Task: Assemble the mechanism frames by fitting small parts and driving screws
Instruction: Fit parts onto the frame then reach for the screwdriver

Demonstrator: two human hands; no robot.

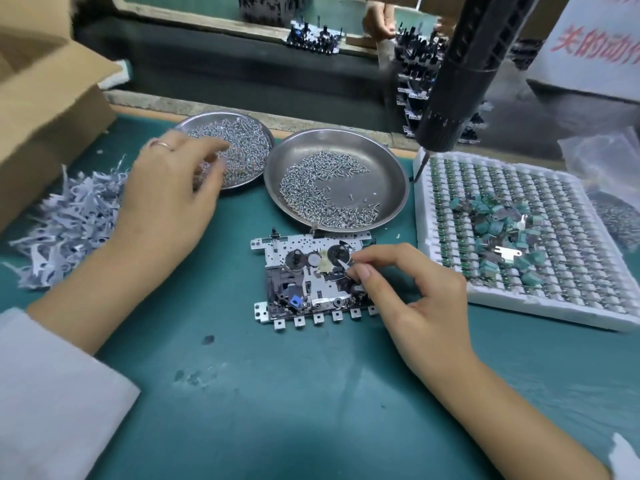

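We are at a green-matted desk (311, 393) on an assembly line, with a dark conveyor channel and stacks of finished mechanisms behind it and a cardboard box at far left. The mechanism frame (313, 277) lies flat in the middle of the desk, just in front of the two steel dishes. Its long axis runs left to right across us, the row of square tabs along the edge nearer us and the two black reel hubs toward the far edge.

Our right hand (408, 289) is the nearer one: it rests at the frame's right end, thumb and forefinger curled and pinching a small thin metal part (343, 264) against the frame beside the right hub. The part's tip points up and left toward that hub, as far as we can tell at this size.

Our left hand (173, 188) is well away from the frame, up and to the left, reaching over the left screw dish (254, 183). Its fingers are curled over the screws; whether they have a screw pinched we cannot tell.

The right screw dish (388, 202) sits just behind the frame, its rim overlapping the frame's far edge in view. The hanging electric screwdriver (464, 77) dangles above the foam tray (440, 289) of green components on the right, its bit aimed down and left, above and to the right of the frame. We judge the next move depends on bringing a screw rightward and nearer to us, to the spot our right hand holds.
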